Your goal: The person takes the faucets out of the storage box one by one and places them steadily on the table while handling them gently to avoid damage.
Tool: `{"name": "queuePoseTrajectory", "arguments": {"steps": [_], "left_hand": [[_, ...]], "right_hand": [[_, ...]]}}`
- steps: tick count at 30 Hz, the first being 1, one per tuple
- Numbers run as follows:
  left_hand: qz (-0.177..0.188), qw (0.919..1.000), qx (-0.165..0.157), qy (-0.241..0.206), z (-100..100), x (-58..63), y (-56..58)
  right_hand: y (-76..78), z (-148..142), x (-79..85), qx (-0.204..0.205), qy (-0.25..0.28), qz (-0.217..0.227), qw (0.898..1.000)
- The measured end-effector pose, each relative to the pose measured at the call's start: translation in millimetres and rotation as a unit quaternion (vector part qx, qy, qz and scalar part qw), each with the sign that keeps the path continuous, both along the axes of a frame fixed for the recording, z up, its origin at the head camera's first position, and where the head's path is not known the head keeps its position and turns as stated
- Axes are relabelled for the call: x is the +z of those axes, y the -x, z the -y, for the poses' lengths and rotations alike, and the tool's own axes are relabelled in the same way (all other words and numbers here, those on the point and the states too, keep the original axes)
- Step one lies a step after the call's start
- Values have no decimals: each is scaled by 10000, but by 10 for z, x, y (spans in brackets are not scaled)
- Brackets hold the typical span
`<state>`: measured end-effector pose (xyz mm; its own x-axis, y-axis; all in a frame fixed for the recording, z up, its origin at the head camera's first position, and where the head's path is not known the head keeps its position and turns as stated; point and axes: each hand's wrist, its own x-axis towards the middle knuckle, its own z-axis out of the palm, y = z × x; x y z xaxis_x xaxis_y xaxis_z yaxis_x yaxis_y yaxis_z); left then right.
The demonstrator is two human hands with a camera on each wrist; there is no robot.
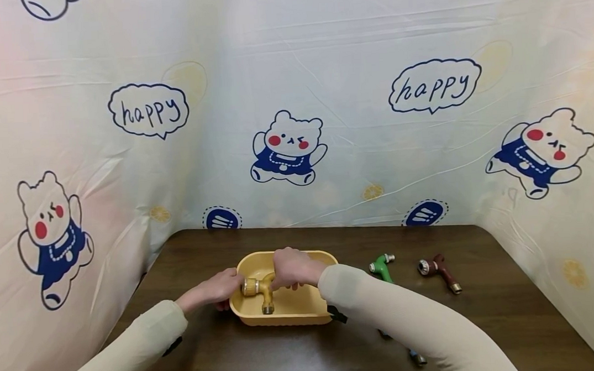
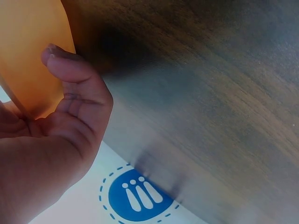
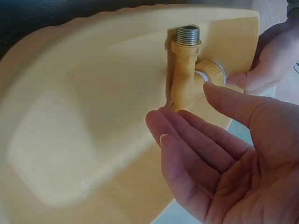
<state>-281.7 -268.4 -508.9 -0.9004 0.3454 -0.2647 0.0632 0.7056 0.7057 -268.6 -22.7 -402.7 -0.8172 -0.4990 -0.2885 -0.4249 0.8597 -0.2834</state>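
A yellow faucet (image 1: 267,293) with a ribbed knob and a threaded metal end lies in the left part of a pale yellow plastic basin (image 1: 307,305). My left hand (image 1: 220,286) grips the basin's left end, its fingers curled against the outer wall (image 2: 28,51). Over the basin's middle, my right hand (image 1: 297,268) is at the faucet's far end. In the right wrist view its fingers are loosely bent and parted from the thumb, beside the faucet (image 3: 184,77). The fingertips cover that end, so contact is hard to judge.
Right of the basin lie a green faucet (image 1: 382,267) and a dark red faucet (image 1: 441,269) on the brown wooden table (image 1: 209,344). A blue piece with a metal end (image 1: 417,358) shows partly under my right sleeve. A printed curtain (image 1: 354,122) surrounds the table's back and sides.
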Motion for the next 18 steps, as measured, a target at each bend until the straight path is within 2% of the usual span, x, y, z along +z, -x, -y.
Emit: {"name": "queuePoseTrajectory", "arguments": {"steps": [2, 3, 4, 6, 12, 16, 18], "left_hand": [[-19, 10000, -53, -27, 13, -13, 6], [103, 9999, 22, -98, 32, -50, 35], [123, 9998, 109, -79, 1, 15, -18], [153, 9999, 30, -66, 9, 29, -32], [439, 9990, 117, -36, 88, -202, 156], [265, 9995, 166, 6, 48, -127, 101], [123, 9999, 55, 25, 36, -94, 65]], "right_hand": [[8, 25, 6, 9, -31, 30, 10000], [16, 41, 5, 2, -83, 59, 9999], [18, 53, -2, 3, -107, 87, 9999], [20, 77, -9, 4, -143, 151, 9998], [0, 151, -1, 8, -292, 258, 9992], [6, 190, -29, 20, -368, 270, 9990], [4, 200, -42, 31, -380, 272, 9989]]}}
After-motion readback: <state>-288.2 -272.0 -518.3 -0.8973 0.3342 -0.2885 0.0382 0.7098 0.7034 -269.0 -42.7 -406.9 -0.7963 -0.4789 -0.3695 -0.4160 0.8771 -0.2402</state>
